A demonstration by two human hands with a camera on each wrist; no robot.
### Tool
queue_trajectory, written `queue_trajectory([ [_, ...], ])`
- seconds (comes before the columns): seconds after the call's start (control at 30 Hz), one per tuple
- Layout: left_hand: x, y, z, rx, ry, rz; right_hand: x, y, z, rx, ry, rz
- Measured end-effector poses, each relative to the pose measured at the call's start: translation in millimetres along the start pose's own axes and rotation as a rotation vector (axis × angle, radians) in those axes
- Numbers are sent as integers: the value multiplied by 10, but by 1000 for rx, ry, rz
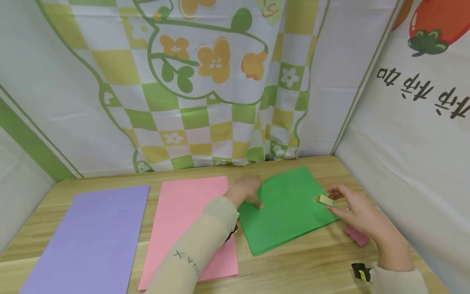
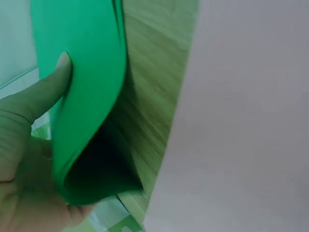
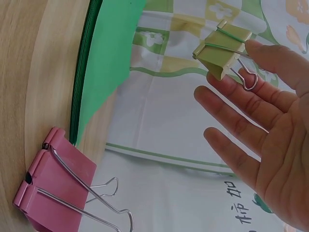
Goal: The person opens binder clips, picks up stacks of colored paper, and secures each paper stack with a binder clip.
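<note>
A stack of green paper (image 1: 286, 208) lies slanted on the table, right of the middle. My left hand (image 1: 247, 188) holds its left edge, thumb (image 2: 57, 84) on top and fingers beneath, and that edge bends up into a curl in the left wrist view. Over the stack's right side, my right hand (image 1: 354, 210) pinches a yellow binder clip (image 3: 224, 46) by its wire handles between thumb and fingers. The other fingers spread out loosely. The yellow clip appears apart from the paper in the right wrist view. A pink binder clip (image 3: 60, 183) sits on the table below the right hand.
A pink paper stack (image 1: 183, 220) lies left of the green one, partly under my left forearm. Farther left is a purple sheet or stack (image 1: 95, 237). Patterned cloth (image 1: 220, 139) hangs behind the table (image 1: 286, 269), and a white cloth wall (image 1: 415, 163) borders the right.
</note>
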State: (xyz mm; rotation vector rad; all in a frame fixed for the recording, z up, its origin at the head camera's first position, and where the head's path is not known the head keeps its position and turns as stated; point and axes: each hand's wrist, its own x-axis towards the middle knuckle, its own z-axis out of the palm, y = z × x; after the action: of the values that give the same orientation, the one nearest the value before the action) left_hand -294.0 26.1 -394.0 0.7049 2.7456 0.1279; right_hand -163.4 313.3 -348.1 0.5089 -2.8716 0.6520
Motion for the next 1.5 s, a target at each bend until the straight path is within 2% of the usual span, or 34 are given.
queue_trajectory([
  [0.13, -9, 19, -15, -7, -51, 1, -2, -2, 0, 6, 2, 0],
  [0.3, -19, 17, -3, -113, -79, -42, -13, -1, -1, 13, -1, 3],
  [0.43, -35, 16, -8, -179, -77, -107, -21, 0, -9, 15, 0, 7],
  [0.63, -46, 0, -59, -191, -26, -169, -18, 2, -10, 12, -11, 7],
  [0.73, -44, -53, -80, -206, -6, -153, -18, 0, -11, 15, -11, 10],
  [0.87, -32, -172, -105, -271, 3, -103, -17, -2, -15, 16, -2, 4],
  [0.93, -29, -240, -117, -345, -28, -89, -15, -4, -15, 20, -2, 2],
  [1.07, -58, -357, -130, -564, -139, -97, -16, -9, -21, 25, -7, 11],
  [1.17, -102, -417, -117, -652, -200, -113, -12, -7, -19, 22, -11, 10],
  [1.3, -138, -474, -73, -655, -275, -80, -3, 2, -10, 26, -12, 6],
  [1.5, -205, -552, -8, -763, -444, 3, -12, 13, -4, 43, -2, 24],
])
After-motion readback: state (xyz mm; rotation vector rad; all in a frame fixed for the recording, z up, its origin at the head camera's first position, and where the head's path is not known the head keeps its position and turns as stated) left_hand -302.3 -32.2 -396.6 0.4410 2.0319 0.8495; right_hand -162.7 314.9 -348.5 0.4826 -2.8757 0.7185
